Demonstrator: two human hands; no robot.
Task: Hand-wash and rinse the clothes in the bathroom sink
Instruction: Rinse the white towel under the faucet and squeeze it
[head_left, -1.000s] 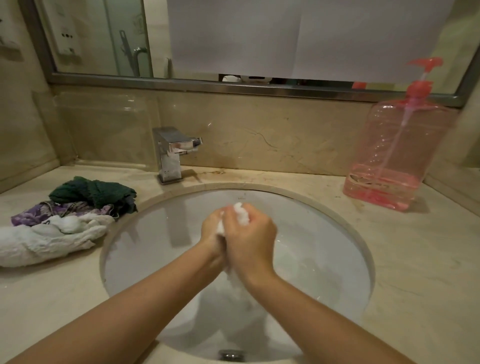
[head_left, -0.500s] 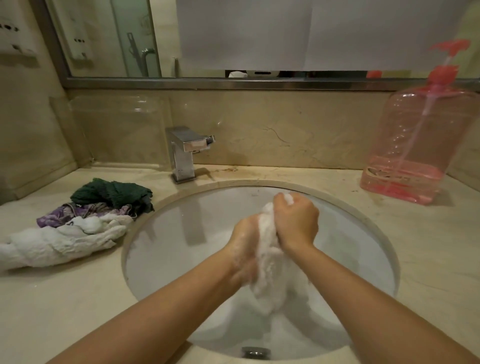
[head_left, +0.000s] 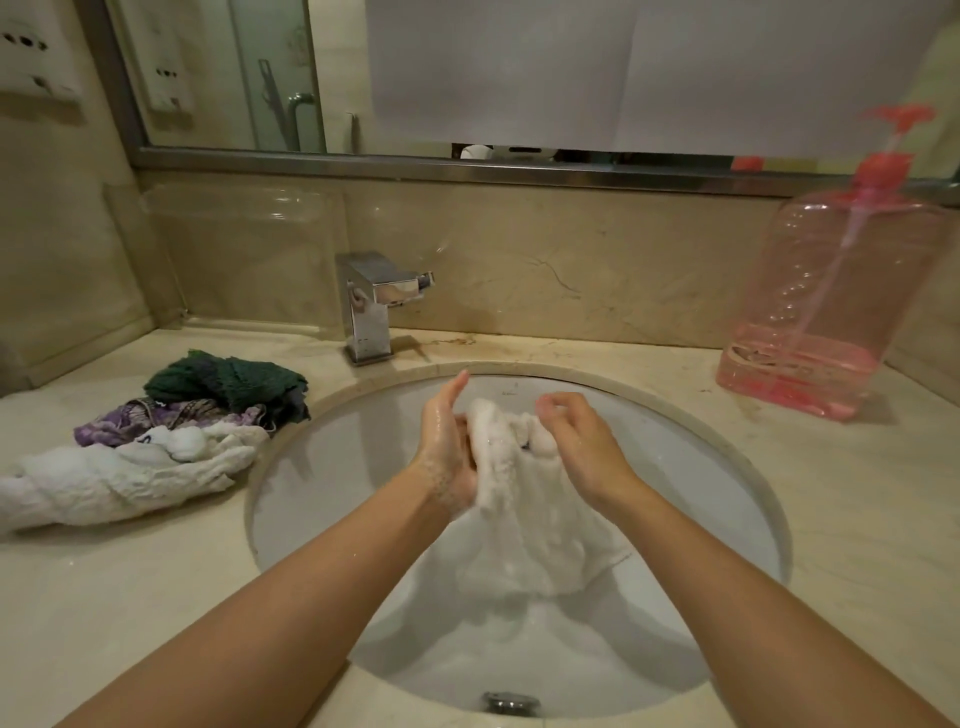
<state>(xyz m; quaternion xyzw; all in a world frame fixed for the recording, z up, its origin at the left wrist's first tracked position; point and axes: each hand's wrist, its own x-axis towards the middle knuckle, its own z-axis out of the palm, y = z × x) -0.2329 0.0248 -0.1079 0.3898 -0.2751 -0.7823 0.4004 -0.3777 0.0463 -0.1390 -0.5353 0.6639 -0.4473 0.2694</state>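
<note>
1. Your left hand (head_left: 447, 452) lies against the left side of the white cloth (head_left: 519, 499), fingers straight and pointing to 12 o'clock, palm pressed to the suds rather than curled round them.
2. Your right hand (head_left: 576, 441) has its fingers bent over the top right fold of the cloth, pinching it. The two hands sit close together with the bunched cloth between them.
3. The cloth hangs from your hands over the middle of the sink (head_left: 332, 457), its lower part trailing toward 6 o'clock, above the drain (head_left: 511, 702).
4. To scrub well, I judge you should rub the pinched fold against the flat palm in short strokes, then take a fresh fold, so no patch is missed.
5. Keep the work low in the bowl, so the suds drop there and not on the counter (head_left: 831, 519).
6. The tap (head_left: 371, 306) stands at 11 o'clock; no water shows running, so rinsing is still to come.
7. More clothes (head_left: 156, 441) wait at 9 o'clock, the soap bottle (head_left: 826, 306) at 2 o'clock.
</note>
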